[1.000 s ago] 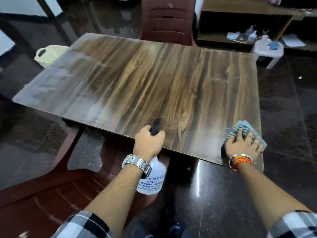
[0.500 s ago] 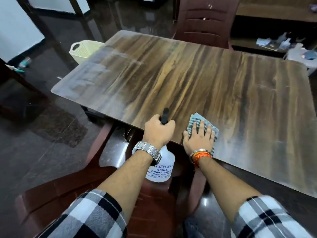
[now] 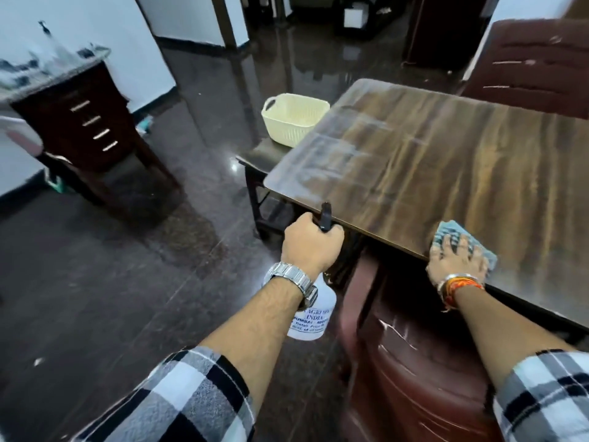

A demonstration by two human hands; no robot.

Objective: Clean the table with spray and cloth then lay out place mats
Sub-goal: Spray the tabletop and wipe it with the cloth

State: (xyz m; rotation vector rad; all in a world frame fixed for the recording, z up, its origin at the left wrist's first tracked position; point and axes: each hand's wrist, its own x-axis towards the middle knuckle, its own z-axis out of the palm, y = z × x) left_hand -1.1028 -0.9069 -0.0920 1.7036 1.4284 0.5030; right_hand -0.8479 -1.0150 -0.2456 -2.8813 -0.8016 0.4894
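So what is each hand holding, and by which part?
The left hand grips the spray bottle by its neck, just below the black nozzle. The right hand holds nothing: spread open, it presses the cloth flat on the table.

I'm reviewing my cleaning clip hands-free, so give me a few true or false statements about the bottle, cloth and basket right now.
1. The left hand grips the spray bottle. True.
2. The spray bottle stands on the table. False: it is held in the air, off the table's near edge.
3. The right hand presses the cloth on the table near its edge. True.
4. The cream basket sits on the table top. False: it sits on a lower stand beside the table.
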